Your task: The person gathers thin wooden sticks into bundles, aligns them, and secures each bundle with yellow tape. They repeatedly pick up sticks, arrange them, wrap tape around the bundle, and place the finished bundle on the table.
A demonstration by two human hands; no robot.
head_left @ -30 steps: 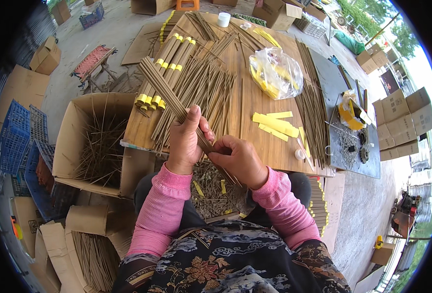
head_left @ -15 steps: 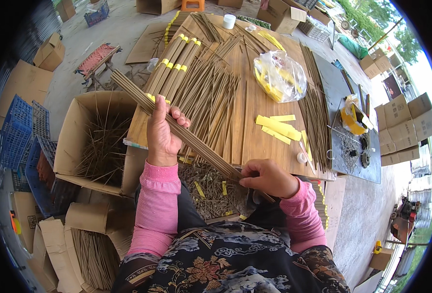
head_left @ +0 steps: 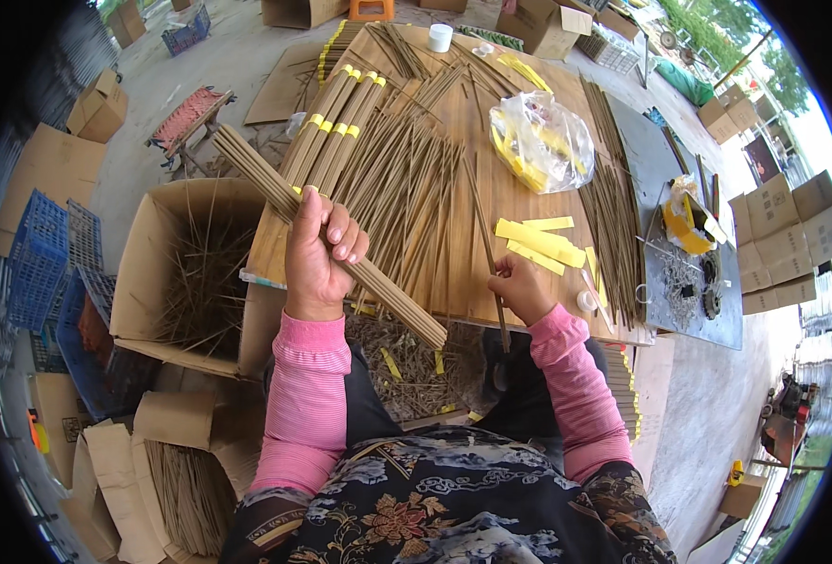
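My left hand is closed around a slanting bundle of thin brown incense sticks, its lower ends near the table's front edge. Pinched in the fingers of my right hand are one or two loose incense sticks, reaching up over the table and down past its edge. Beyond my left hand lie finished bundles wrapped with yellow bands. Many loose sticks spread over the wooden table between my hands. Yellow paper strips rest just past my right hand.
A clear plastic bag with yellow strips sits on the table. At the left stands a cardboard box of tangled sticks; another open box is below. A dark board adjoins the table's right side. Stick scraps lie beneath.
My right hand has left the lower end of the bundle and moved right and up over the table edge, now holding loose sticks. The left hand keeps its bundle nearly still.
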